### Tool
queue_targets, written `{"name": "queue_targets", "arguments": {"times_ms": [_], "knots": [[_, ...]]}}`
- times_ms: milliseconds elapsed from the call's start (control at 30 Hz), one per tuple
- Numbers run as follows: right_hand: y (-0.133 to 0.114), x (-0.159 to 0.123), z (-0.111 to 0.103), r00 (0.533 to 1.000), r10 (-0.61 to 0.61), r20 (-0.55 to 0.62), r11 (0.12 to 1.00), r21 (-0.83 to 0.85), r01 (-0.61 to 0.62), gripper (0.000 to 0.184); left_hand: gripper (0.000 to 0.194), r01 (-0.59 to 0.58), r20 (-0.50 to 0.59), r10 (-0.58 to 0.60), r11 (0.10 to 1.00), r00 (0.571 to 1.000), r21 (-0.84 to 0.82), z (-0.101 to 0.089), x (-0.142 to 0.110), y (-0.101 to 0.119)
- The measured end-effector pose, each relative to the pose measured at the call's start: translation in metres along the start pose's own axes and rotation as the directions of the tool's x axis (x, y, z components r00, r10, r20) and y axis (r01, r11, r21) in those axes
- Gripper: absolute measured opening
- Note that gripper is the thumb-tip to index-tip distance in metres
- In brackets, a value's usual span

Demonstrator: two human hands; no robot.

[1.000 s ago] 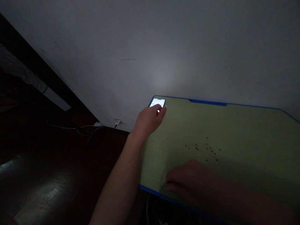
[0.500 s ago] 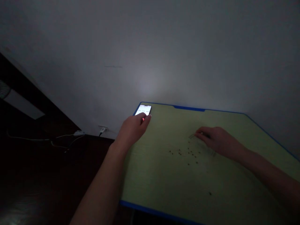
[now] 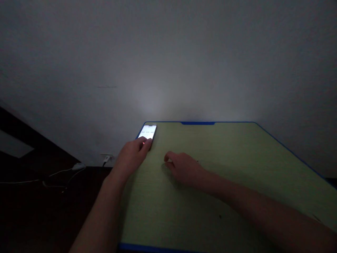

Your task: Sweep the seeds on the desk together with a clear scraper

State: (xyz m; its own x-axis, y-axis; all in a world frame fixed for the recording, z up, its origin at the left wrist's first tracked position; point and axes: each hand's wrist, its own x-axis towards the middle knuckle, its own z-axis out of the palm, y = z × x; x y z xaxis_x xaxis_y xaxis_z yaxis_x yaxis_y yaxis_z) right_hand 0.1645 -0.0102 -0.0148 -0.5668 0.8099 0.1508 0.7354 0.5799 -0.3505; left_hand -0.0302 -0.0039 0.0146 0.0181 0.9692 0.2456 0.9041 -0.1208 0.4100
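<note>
My left hand (image 3: 131,154) is at the lower end of a lit phone (image 3: 148,131), with bent fingers over its screen and the thumb along its right edge. The white screen shows running digits and a red spot under the fingers. My right hand (image 3: 181,168) is pinched just above the table, right of the phone. A thin pale tool, which looks like tweezers (image 3: 163,165), sticks out faintly from its fingertips. One small dark grain (image 3: 220,216) lies nearer the front and another speck (image 3: 197,161) behind the wrist. My right hand and forearm hide the other grains.
The pale green table (image 3: 168,214) has a blue rim and stands against a grey wall (image 3: 184,70). A thin stick-like thing (image 3: 316,218) lies at the right, beside my forearm. White cables (image 3: 76,168) and a plugged-in charger (image 3: 106,160) are at the left. The room is dim.
My right hand has moved left over the table, towards the phone, and now covers the scattered grains. My left hand stays at the phone. The view has shifted slightly.
</note>
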Motion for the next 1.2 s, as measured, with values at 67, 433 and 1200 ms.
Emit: {"name": "queue_targets", "arguments": {"times_ms": [67, 433, 1200], "knots": [[0.005, 0.003, 0.002, 0.999, 0.044, -0.005, 0.998, -0.035, -0.044, 0.022, 0.044, 0.005, 0.003, -0.005, 1.0, 1.0, 0.002, 0.0, 0.0, -0.001], [0.091, -0.04, -0.032, 0.961, 0.273, -0.048, 0.961, -0.034, -0.274, 0.018, 0.043, 0.001, -0.005, -0.001, 1.0, 1.0, -0.01, 0.001, 0.0, 0.0], [0.098, -0.04, -0.029, 0.971, 0.23, -0.071, 0.973, 0.026, -0.229, 0.016, 0.042, 0.051, 0.047, -0.053, 0.998, 0.997, 0.049, -0.005, 0.001, 0.003]]}}
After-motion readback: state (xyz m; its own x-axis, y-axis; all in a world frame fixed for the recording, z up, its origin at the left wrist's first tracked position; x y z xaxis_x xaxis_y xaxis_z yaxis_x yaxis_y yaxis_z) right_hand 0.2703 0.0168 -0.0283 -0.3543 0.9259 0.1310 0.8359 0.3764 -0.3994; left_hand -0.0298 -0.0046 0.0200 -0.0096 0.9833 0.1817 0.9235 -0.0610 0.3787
